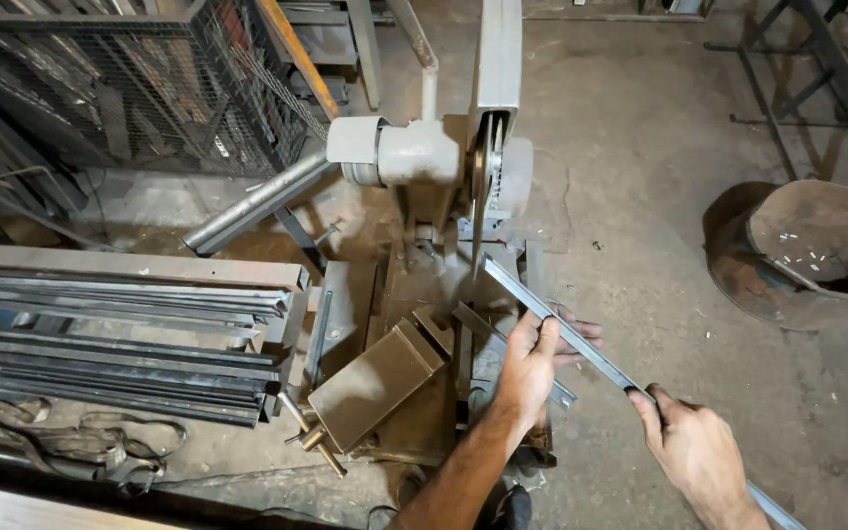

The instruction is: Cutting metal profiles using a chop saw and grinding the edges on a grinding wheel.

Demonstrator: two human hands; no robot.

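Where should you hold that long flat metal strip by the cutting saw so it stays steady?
Hold the long metal strip on its bare length, well back from the saw blade, probably coming from the side nearer you. It is thin and flat, so fingers can wrap its edges. The left hand grips it nearer the blade, and the right hand farther back.

The floor (640, 196) on the right is open, but the saw (473, 167) and stacked bars (110, 344) block the left.
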